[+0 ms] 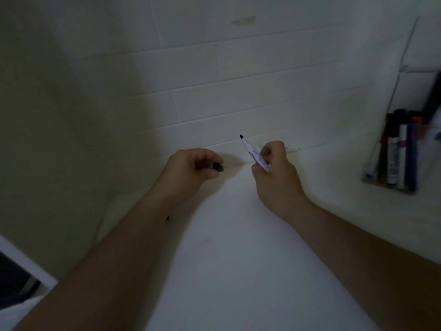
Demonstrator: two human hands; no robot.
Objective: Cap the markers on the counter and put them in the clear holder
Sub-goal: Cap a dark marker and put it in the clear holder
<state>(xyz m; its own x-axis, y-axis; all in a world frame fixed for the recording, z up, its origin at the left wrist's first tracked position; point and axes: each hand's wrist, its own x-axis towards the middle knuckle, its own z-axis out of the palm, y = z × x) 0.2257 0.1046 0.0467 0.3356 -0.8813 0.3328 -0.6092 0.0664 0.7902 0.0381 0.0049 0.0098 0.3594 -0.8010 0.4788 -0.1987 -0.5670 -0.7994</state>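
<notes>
Two hands, right hand (274,168) gripping marker (254,155), left hand (193,168) pinching cap (218,167)

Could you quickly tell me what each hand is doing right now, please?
Left hand: fingers curled, pinching a black cap.
Right hand: fingers gripping an uncapped marker, tip pointing up.

View: we have one wide-angle camera, worn on the head.
Facing: we look forward and down over the white counter (250,247) toward the tiled wall (214,91) behind it.
Nearness: close; both forearms run in from the bottom edge.
Frame: the counter fills the lower middle, the wall the upper half.
Shared: no second view.
</notes>
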